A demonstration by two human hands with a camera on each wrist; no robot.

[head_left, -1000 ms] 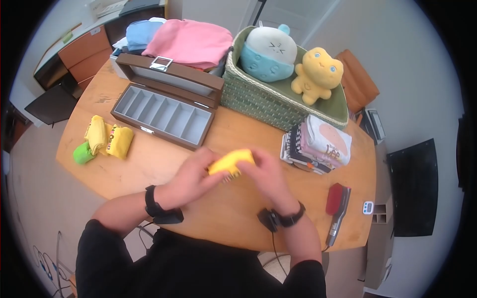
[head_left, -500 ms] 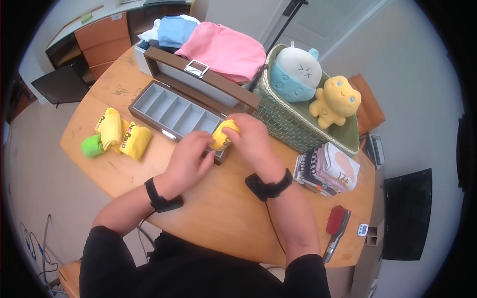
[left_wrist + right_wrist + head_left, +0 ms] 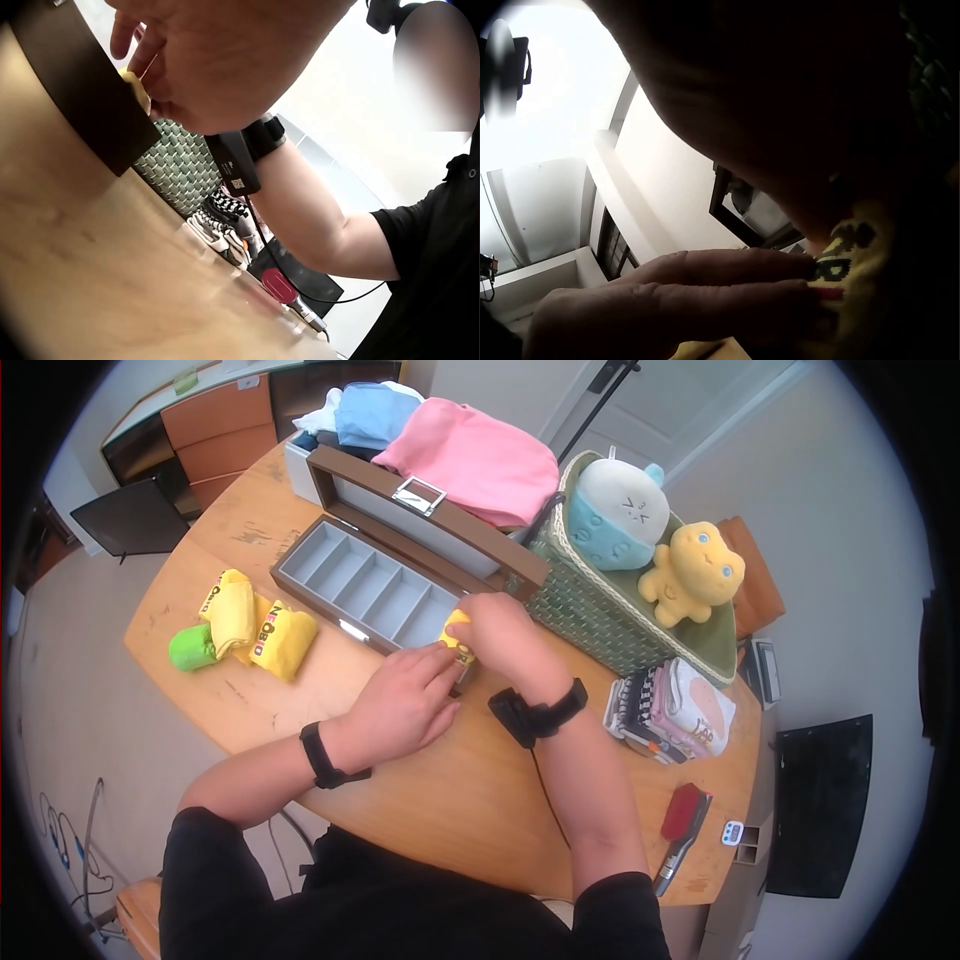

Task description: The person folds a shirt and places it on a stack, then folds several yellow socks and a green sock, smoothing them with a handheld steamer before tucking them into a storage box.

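Note:
A rolled yellow sock (image 3: pixel 457 637) with dark lettering sits at the right end compartment of a brown box (image 3: pixel 365 632). My right hand (image 3: pixel 507 640) grips it from the right, with the thumb over its top. The fingers of my left hand (image 3: pixel 400 700) reach across the near edge of the box and touch the sock. In the right wrist view, two straight left fingers (image 3: pixel 705 289) press against the lettered knit (image 3: pixel 847 270). Grey-lined compartments (image 3: pixel 365 585) to the left hold nothing. The box's lid (image 3: pixel 420 520) stands raised behind them.
Several yellow bundles (image 3: pixel 283 641) and a green roll (image 3: pixel 192 647) lie at the left. Behind the box is piled clothing (image 3: pixel 470 455). A woven basket (image 3: pixel 580 605) holds two plush toys. Folded clothes (image 3: pixel 672 710), a red brush (image 3: pixel 684 815) and a small timer (image 3: pixel 733 832) are at the right.
Both hands have carried the yellow sock from over the table to the right end of the box and lowered it there. The left fingers have moved onto the sock.

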